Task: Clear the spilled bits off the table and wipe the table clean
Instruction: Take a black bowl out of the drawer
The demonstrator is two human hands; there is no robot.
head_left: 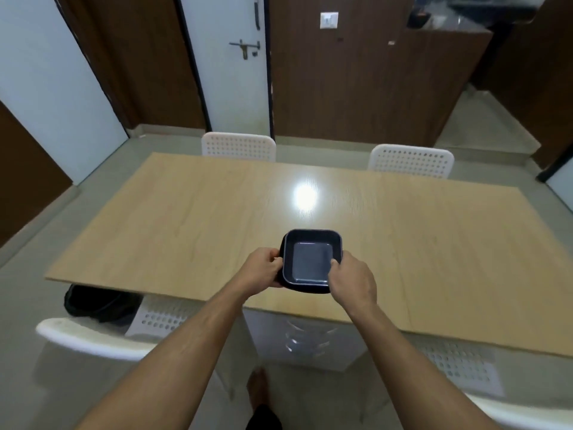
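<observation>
Pale wood grain is running across the long table (186, 218), and a bright lamp glare is shining near its middle. Just over the near edge, a dark square dish (311, 260) is being held in both hands; a second rim is showing along its left and lower sides, so it may be two dishes nested, though that is hard to tell. Whether it is resting on the tabletop or hanging slightly above it cannot be told. The left hand (259, 270) is gripping the dish's left side with curled fingers, thumb at the rim. The right hand (352, 282) is clasping the right side, thumb hooking over the rim into the dish. Its inside is looking bare. Two white perforated chairs (238, 147) are standing at the far edge, and two more are sitting at the near side. A black bag (93, 301) is lying under the table's left corner. Behind, white doors and brown panels are lining the wall.
</observation>
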